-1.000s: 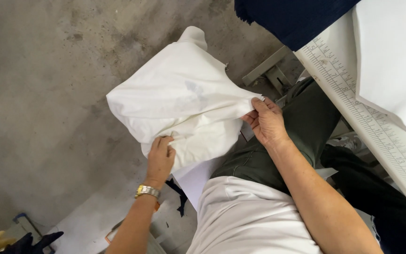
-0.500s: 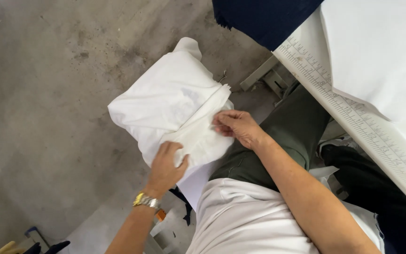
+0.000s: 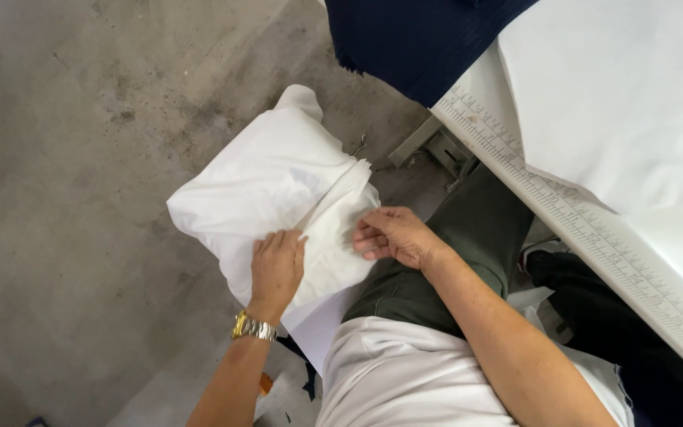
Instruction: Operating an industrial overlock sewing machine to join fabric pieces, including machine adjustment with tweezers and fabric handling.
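Observation:
A folded bundle of white cloth (image 3: 266, 186) rests on my lap, over my dark green trousers (image 3: 468, 237). My left hand (image 3: 277, 269), with a gold and silver wristwatch (image 3: 254, 327) on the wrist, presses flat on the bundle's near side and pinches a fold. My right hand (image 3: 393, 236) lies beside the bundle's right edge, with its fingertips touching the cloth where the fold ends. Neither hand lifts the bundle.
A white table (image 3: 594, 229) with a printed ruler strip along its edge runs down the right side, carrying a sheet of white fabric (image 3: 626, 103) and a piece of dark navy fabric (image 3: 420, 39). Bare grey concrete floor (image 3: 81, 158) lies to the left.
My right hand let go of the bundle's far right corner and drew back toward my lap. My left hand slid up onto the cloth's near fold. The bundle settled lower.

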